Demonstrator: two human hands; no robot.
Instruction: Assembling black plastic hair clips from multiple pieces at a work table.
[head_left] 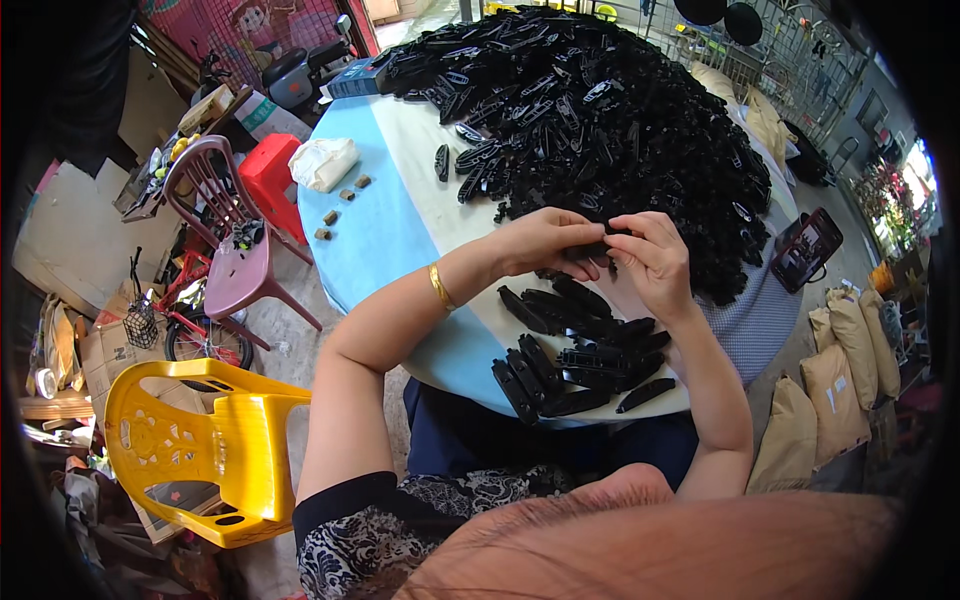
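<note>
My left hand (548,242), with a gold bangle at the wrist, is closed on a dark plastic piece that its fingers mostly cover. Close against it, my right hand (652,262) pinches with thumb and fingertips at the same spot; what it grips is too small to make out. Just below both hands lies a group of long black plastic parts (522,385), some side by side and some stacked, along the near table edge. Beyond my hands rises a large heap of black plastic parts (620,130).
On the round table's pale blue cloth (390,230) sit a white plastic bag (323,163), several small brown blocks (331,217) and a blue box (357,79). A phone (805,250) stands at the right edge. Yellow (245,455) and pink (235,275) chairs stand left; filled sacks (835,395) stand right.
</note>
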